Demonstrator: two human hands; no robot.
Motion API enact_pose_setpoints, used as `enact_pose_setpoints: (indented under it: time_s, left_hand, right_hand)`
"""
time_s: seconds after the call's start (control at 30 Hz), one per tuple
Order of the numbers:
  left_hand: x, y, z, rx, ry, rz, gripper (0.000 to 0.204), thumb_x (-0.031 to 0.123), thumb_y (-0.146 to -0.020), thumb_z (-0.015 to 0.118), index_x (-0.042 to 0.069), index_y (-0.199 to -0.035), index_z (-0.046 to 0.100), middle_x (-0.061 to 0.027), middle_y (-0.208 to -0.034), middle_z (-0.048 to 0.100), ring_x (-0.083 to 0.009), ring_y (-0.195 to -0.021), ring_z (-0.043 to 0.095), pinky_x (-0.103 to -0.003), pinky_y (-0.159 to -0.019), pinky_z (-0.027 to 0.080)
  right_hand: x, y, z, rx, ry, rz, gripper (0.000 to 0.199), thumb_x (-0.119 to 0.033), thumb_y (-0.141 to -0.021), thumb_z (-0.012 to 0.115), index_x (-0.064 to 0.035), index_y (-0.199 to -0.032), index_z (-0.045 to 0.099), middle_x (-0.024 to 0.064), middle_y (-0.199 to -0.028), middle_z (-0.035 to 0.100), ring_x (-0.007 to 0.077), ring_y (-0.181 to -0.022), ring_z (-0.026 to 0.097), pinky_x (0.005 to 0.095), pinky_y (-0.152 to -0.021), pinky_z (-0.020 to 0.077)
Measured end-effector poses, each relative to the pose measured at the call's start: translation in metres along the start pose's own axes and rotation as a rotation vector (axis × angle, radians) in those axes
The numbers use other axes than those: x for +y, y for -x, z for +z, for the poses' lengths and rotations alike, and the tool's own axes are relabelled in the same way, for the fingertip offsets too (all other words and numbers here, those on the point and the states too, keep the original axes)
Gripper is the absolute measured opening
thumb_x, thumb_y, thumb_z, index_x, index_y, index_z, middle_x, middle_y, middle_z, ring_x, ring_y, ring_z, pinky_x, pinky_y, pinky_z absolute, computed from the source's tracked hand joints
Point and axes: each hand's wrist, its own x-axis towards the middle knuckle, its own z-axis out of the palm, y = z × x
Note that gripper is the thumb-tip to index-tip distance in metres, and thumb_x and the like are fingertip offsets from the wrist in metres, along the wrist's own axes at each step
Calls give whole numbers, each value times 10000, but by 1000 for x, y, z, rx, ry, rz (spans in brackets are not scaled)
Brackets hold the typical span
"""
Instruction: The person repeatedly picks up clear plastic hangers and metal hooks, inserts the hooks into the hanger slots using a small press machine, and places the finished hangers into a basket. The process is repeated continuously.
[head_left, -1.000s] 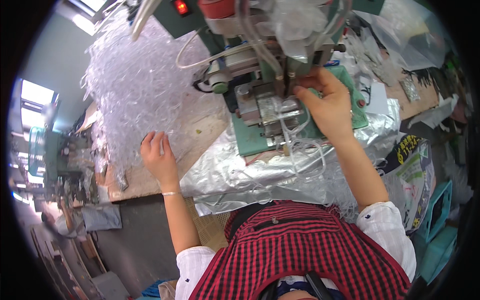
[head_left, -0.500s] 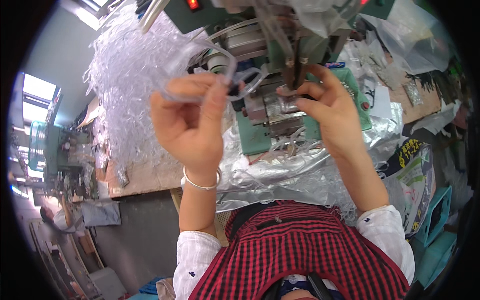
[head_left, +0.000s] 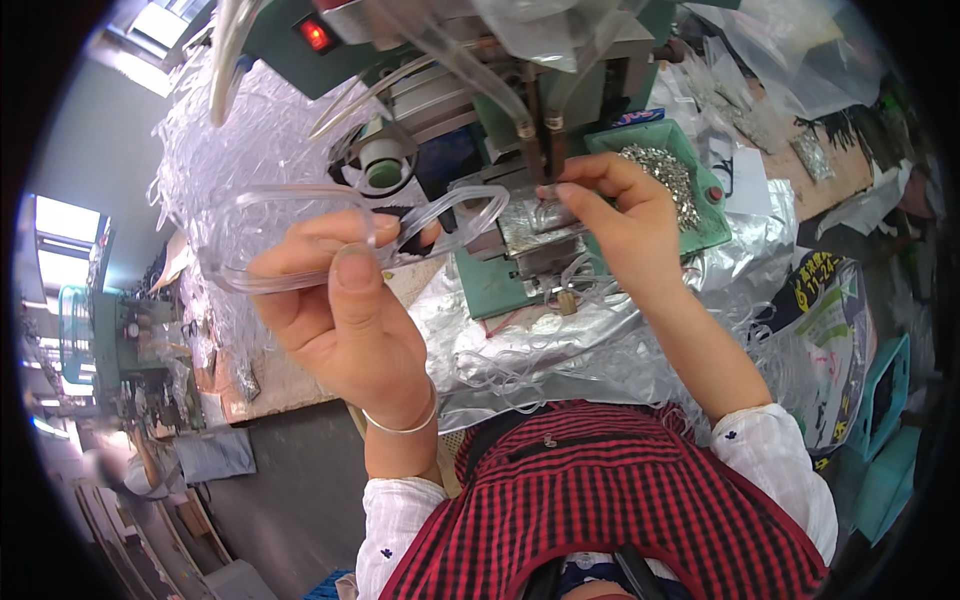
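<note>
My left hand (head_left: pixel 350 325) is raised left of a green bench machine, its thumb and fingers closed on looped clear plastic strips (head_left: pixel 432 214). A dark band or piece shows by its fingertips. With thumb and forefinger pinched together, my right hand (head_left: pixel 628 225) is at the machine, just over a metal block (head_left: pixel 535 230). Whatever sits in that pinch is too small to make out. Two dark upright metal prongs (head_left: pixel 545 150) come down right beside those fingertips. Clear curled strips (head_left: pixel 575 275) lie at the front of the block.
Behind my left hand rises a big heap of clear plastic strips (head_left: pixel 260 135). A green tray (head_left: pixel 712 236) holding many small metal pieces stands right of the machine. Silver foil sheeting (head_left: pixel 440 340) covers the bench front. Teal crates (head_left: pixel 890 480) are at far right; another person is at far left.
My left hand has moved left and nearer to me with the looped strips, which now spread wider. My right hand stays pinched by the prongs. The whole view has shifted slightly.
</note>
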Motion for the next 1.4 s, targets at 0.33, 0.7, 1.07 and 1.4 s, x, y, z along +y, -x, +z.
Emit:
enact_pose_setpoints:
  time_s: [0.33,0.7,1.07,1.4]
  left_hand:
    - [-23,-20,7,-64,-19,44,92,33,-1005,623,17,-1069,559,-105,-993,655,-207,-947,699,-376,-713,630]
    - [-39,37,10,-787,-460,590,194,-5,-718,772,44,-888,690,-158,-1081,750,-230,-695,670,-305,-600,529]
    - [-49,59,4,-748,-450,573,193,49,-773,756,44,-946,671,-110,-1135,720,-260,-885,701,-421,-884,609]
    - [-125,72,-79,-218,-1289,1,978,286,-804,836,37,-1570,281,-241,-1635,273,-393,-1475,320,-580,-1179,195]
  right_hand:
    - [-12,-1,9,-6,-165,12,467,64,-893,666,16,-1334,521,87,-1148,681,126,-1022,645,284,-968,486]
    - [22,-13,-87,419,584,-269,449,-36,-884,652,-63,-1331,619,143,-1173,706,220,-1112,658,349,-980,494]
    - [57,28,-124,219,1396,-233,230,-161,-832,766,-47,-1028,730,139,-979,709,353,-926,616,457,-817,498]
    - [68,3,-102,266,1313,-535,159,-117,-881,702,-44,-1010,760,138,-1044,719,340,-1012,660,426,-884,521]
